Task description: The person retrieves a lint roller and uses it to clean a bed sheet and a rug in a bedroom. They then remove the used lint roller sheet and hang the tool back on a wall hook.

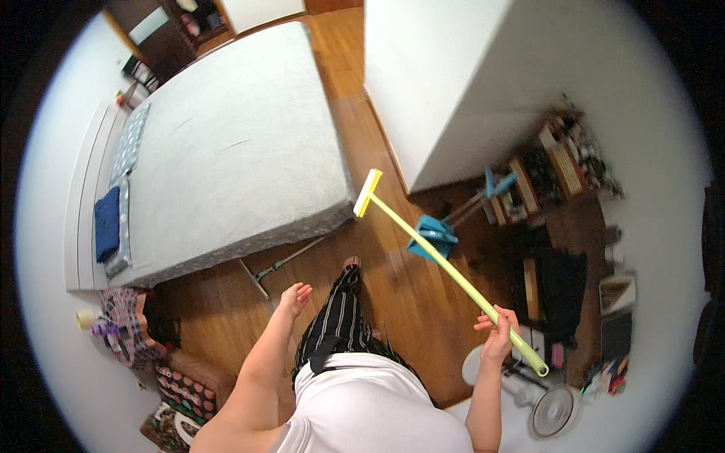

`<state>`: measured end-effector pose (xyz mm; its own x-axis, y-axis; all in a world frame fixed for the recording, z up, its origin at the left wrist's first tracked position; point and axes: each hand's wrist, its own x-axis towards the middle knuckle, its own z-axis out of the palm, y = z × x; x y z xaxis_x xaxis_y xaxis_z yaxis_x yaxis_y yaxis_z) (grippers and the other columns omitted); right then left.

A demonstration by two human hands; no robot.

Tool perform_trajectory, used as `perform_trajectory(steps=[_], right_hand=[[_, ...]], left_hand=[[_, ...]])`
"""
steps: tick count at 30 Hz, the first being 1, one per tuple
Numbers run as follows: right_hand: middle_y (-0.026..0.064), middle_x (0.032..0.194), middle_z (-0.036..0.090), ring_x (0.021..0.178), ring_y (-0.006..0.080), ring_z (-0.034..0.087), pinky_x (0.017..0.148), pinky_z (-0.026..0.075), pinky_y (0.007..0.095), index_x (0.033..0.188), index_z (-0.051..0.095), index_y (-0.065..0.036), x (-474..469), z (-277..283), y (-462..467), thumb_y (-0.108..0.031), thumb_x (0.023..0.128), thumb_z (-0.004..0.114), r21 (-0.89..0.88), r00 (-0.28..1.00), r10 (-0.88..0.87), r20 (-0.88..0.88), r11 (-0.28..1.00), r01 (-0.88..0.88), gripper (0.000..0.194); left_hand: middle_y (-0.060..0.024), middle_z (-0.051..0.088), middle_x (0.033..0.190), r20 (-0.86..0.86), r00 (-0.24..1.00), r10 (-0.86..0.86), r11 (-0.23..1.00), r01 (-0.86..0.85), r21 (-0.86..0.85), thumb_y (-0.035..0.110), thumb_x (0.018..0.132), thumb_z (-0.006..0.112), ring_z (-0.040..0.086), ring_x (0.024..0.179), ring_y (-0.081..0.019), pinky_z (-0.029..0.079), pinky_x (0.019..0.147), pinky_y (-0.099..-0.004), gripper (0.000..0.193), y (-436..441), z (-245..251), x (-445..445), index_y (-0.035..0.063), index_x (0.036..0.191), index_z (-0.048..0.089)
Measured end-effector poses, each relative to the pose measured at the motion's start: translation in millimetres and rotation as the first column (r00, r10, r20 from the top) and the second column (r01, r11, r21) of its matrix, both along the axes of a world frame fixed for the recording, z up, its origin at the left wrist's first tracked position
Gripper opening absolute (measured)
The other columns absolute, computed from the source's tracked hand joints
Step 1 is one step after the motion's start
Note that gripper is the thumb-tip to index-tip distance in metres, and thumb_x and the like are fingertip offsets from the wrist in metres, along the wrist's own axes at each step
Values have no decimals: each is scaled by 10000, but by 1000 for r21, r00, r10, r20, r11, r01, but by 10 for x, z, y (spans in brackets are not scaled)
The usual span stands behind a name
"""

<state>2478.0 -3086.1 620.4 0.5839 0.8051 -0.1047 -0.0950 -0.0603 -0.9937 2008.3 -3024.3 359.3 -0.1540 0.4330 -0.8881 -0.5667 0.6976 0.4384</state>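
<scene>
My right hand (499, 334) is wrapped around the lower part of a long light-green pole, the handle of a squeegee-like cleaning tool (453, 273). The pole slants up and leftward, ending in a yellow crosswise head (369, 193) near the bed's corner. Its open tube end sticks out below my hand. My left hand (297, 298) hangs over the wooden floor with loosely curled fingers and nothing in it. Just beyond that hand, a grey T-shaped mop frame (261, 274) lies on the floor, its pole running toward the bed.
A bed (238, 130) with a pale cover fills the upper left. A blue dustpan (433, 236) stands beyond the green pole, near the white wall corner (419, 170). Cluttered shelves (529, 181) and a white fan (552, 411) are at right; a draped chair (122, 323) is at left.
</scene>
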Motion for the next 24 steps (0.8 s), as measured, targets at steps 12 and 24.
perform_trajectory(steps=[12,24], right_hand=[[167,857,632,788,313,663,808,555,404,958,632,6,-1567,123,2745,-30,756,645,90,437,338,833,698,-710,205],[148,1091,599,884,239,663,804,521,313,1303,496,-37,-1631,-93,5337,57,876,407,-36,508,832,-221,514,-857,446]], left_hand=[[-159,473,1339,381,821,-425,843,205,497,407,990,377,480,1211,-265,393,999,-413,512,2955,1651,1086,74,1373,307],[-3,440,665,710,694,-119,793,-364,488,95,967,438,353,489,-72,334,473,-208,194,5882,1509,1435,132,1157,433]])
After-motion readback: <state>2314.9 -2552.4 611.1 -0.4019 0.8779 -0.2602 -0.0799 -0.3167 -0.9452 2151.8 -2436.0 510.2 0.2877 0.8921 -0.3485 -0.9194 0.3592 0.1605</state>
